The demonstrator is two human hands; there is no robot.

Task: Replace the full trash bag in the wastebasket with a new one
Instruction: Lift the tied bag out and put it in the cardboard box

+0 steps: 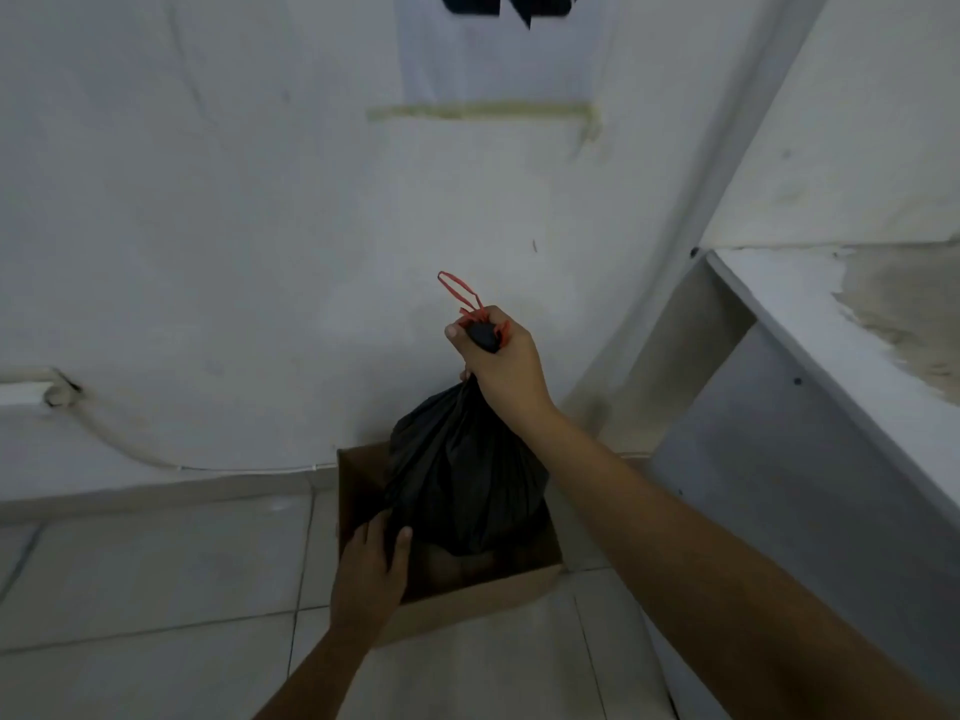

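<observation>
A full black trash bag (457, 475) with a red drawstring (460, 293) hangs partly out of a brown cardboard box (483, 600) that serves as the wastebasket. My right hand (498, 361) grips the gathered neck of the bag, and the red loop sticks up above the fist. The bag's lower part is still inside the box. My left hand (371, 569) holds the box's near left rim, thumb inside against the bag.
The box stands on a pale tiled floor (156, 563) against a white wall (208, 226). A white shelf unit (810, 407) stands close on the right. A cable (130, 449) runs along the wall base at the left.
</observation>
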